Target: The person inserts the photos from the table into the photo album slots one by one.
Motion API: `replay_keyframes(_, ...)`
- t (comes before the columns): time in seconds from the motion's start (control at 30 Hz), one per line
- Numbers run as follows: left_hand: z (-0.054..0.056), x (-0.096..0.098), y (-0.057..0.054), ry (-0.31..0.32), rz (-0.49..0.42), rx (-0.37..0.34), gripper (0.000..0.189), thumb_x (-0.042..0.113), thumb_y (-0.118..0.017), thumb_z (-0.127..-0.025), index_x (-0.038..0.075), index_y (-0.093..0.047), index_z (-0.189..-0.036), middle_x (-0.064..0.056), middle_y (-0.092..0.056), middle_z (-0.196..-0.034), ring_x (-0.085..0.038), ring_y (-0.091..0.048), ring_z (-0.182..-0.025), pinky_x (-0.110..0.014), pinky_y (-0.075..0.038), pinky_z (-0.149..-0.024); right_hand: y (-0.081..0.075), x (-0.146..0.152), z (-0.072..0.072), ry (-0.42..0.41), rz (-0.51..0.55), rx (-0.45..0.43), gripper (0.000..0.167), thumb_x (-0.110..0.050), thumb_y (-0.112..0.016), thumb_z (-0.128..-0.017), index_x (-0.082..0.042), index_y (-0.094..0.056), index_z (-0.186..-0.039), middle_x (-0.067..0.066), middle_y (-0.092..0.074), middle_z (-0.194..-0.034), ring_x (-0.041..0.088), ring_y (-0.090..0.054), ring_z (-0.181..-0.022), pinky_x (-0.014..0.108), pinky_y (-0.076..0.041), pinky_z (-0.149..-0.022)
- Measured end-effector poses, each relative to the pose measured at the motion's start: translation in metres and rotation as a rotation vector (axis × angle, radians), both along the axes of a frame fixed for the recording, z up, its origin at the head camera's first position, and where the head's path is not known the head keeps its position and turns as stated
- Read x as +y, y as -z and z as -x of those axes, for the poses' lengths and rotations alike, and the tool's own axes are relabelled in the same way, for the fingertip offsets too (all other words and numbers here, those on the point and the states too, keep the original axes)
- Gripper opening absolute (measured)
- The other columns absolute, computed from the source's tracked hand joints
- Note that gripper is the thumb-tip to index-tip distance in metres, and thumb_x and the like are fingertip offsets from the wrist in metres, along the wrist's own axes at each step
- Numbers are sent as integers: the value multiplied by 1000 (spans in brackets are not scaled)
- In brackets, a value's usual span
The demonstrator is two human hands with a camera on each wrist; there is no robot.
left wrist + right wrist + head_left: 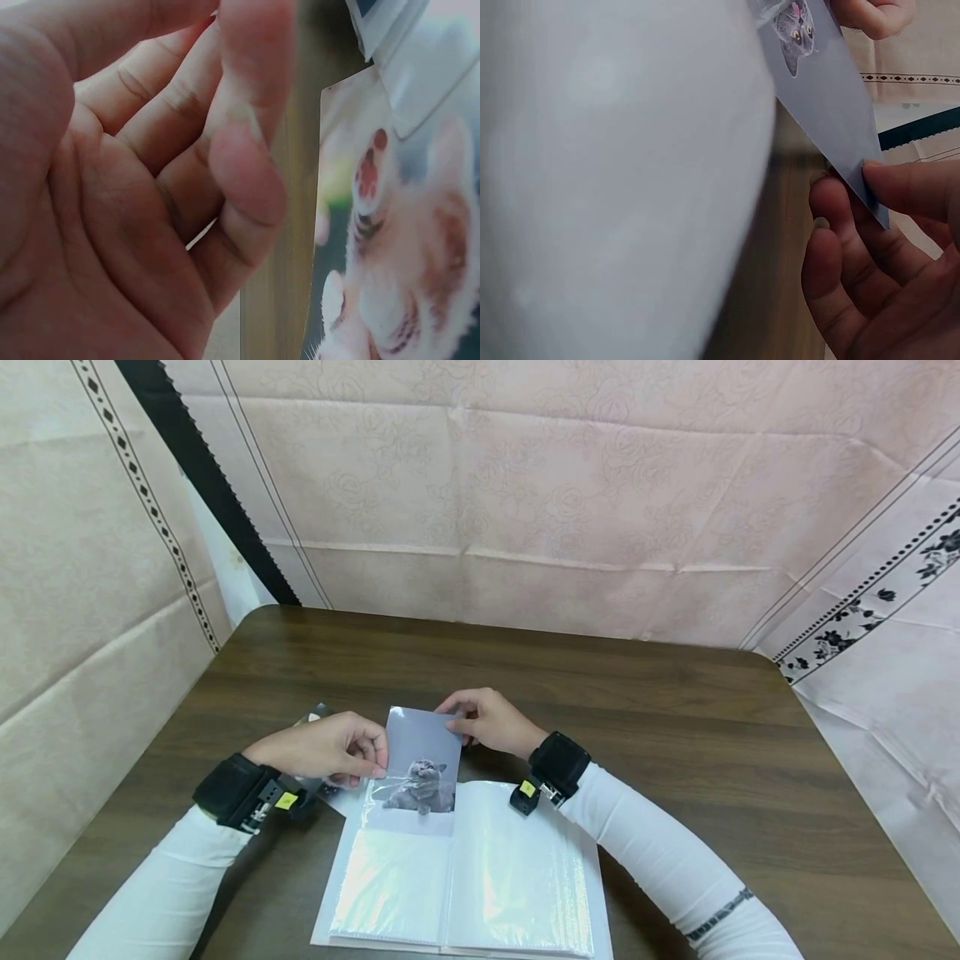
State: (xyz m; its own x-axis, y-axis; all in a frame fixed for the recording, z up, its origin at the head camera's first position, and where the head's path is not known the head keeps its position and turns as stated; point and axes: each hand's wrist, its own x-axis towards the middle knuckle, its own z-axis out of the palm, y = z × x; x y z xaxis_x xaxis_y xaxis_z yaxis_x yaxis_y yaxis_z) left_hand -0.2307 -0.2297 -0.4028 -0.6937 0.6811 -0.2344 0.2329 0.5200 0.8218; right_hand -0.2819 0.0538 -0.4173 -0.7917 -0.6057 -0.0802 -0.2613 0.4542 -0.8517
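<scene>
An open photo album (480,877) with clear plastic sleeves lies on the dark wooden table (675,735) in front of me. A photo of a grey cat (422,764) stands half inside the upper left sleeve. My right hand (487,720) pinches the photo's top right corner (870,184). My left hand (330,747) pinches the sleeve's edge at the photo's left side. In the left wrist view, the palm (112,225) fills the frame, and another cat photo (397,240) lies beside it.
More photos (318,718) lie on the table under my left hand. Patterned pink and beige cloth (525,510) hangs behind and to both sides of the table. The album's right page (517,877) shows only plastic sleeves.
</scene>
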Motion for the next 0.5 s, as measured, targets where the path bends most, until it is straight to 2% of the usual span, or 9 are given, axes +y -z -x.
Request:
replay_keyframes(0.3, 1, -1, 1, 10, -8, 2, 11, 19, -73, -94, 10, -68, -96, -8, -64, -75, -40, -53, -57, -28, -48, -52, -3, 0, -1, -57, -26, 25, 22, -5, -66, -97, -6, -71, -119, 9, -67, -84, 35, -64, -77, 32, -57, -69)
replay_keyframes(0.5, 3, -1, 2, 19, -17, -9, 10, 17, -72, -95, 9, -66, -97, -10, -64, -74, -38, -53, -57, -28, -48, -52, -4, -1, -3, -85, -31, 14, 21, -5, -65, -98, -6, -70, -118, 6, -68, -82, 32, -65, -76, 32, -57, -69)
